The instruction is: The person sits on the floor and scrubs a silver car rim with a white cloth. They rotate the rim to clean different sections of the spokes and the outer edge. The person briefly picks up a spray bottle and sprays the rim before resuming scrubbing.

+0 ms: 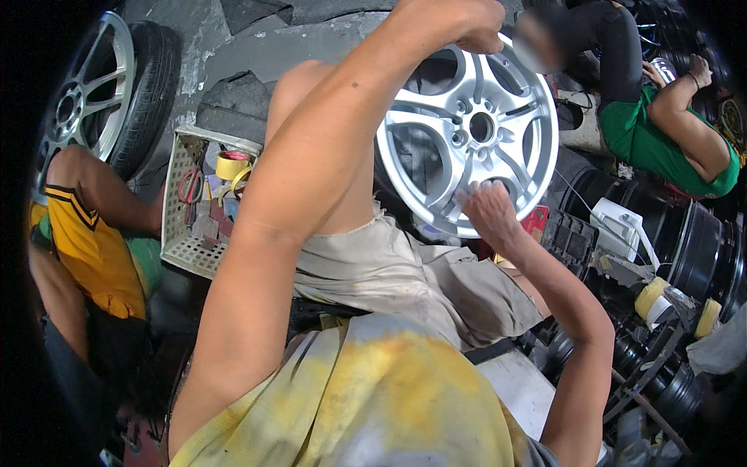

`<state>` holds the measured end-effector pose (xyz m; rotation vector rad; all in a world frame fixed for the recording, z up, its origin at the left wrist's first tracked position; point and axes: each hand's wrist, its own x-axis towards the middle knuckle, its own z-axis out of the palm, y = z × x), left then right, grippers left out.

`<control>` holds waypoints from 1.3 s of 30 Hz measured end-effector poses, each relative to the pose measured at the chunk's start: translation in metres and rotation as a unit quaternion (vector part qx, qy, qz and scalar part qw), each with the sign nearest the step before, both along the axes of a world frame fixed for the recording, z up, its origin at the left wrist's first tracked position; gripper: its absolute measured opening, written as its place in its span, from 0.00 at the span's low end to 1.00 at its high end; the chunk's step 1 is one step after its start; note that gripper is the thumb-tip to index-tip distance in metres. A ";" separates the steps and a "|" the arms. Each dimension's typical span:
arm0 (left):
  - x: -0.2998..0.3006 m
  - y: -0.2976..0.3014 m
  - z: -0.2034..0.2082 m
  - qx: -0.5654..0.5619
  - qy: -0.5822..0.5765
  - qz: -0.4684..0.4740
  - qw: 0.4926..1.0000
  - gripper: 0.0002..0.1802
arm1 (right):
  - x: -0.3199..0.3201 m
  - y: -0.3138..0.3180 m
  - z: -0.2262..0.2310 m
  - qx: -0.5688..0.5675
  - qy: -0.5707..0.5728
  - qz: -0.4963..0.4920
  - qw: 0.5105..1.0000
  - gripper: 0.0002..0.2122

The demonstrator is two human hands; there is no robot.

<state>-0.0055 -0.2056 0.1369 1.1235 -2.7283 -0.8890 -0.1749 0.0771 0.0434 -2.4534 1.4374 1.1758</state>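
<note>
A silver alloy wheel rim (498,152) with curved split spokes stands tilted in front of my lap, with no tyre on it. At its far upper edge, my left hand (484,27) is closed over the lip; its fingertips are partly hidden. My right hand (492,212) presses bent, bunched fingers against a spoke near the lower edge. Those fingertips are slightly blurred, and whatever may be under them is too small to make out.
Left of my leg sits a cream plastic basket (173,222) with red-handled scissors (189,187) and yellow tape (231,165). A tyre (148,97) leans beside another wheel. People sit at far left and upper right. Dark rims (700,241) crowd the right side.
</note>
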 end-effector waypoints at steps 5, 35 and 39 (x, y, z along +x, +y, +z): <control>0.002 -0.007 0.004 0.008 -0.051 0.004 0.999 0.20 | -0.019 -0.012 -0.004 -0.047 0.001 0.057 0.997 0.05; -0.002 -0.006 -0.005 -0.036 -0.021 -0.012 0.999 0.22 | -0.018 -0.017 -0.004 -0.077 -0.084 -0.076 0.991 0.09; -0.004 0.000 -0.005 -0.015 -0.004 -0.014 1.000 0.22 | -0.009 0.001 0.013 -0.041 -0.202 -0.055 0.977 0.08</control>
